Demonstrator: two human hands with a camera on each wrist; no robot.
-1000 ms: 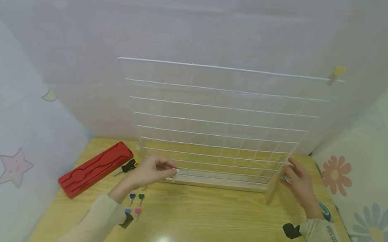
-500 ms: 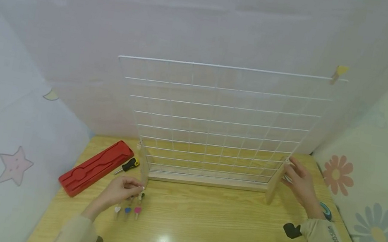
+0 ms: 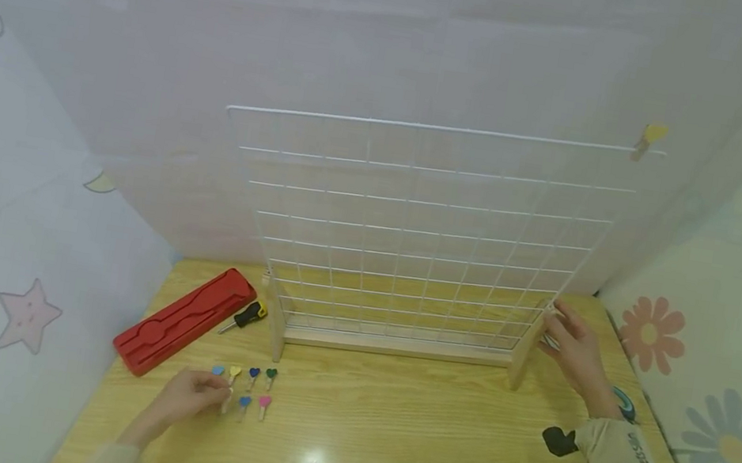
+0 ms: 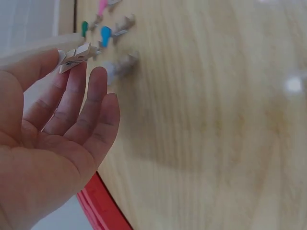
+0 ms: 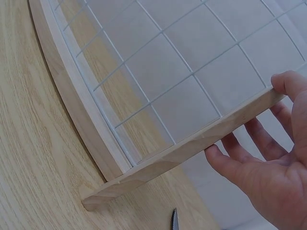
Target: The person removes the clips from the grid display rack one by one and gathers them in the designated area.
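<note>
My left hand (image 3: 183, 399) is over the small wooden clothespins at the table's left. Between thumb and fingertips it pinches a wooden clothespin (image 4: 76, 57) with a whitish end, above the tabletop. Beside it lie heart-topped clothespins: yellow (image 3: 235, 372), dark blue (image 3: 254, 373), green (image 3: 271, 374), blue (image 3: 244, 402) and pink (image 3: 264, 403). With thumb and fingers my right hand (image 3: 572, 350) holds the right wooden upright (image 5: 201, 136) of a stand. A white wire grid (image 3: 403, 228) rises from that stand. On its top right corner sits a yellow heart clothespin (image 3: 650, 137).
A red tray (image 3: 185, 322) lies at the left, with a yellow-and-black screwdriver (image 3: 248, 315) beside it. Near my right wrist is a teal object (image 3: 623, 404), partly hidden by the arm. The stand's wooden base bar (image 3: 397, 347) crosses the table; patterned walls enclose it.
My left hand has moved down and left from the grid's lower left to the clothespins, still pinching a white-ended one. The right hand stays on the upright.
</note>
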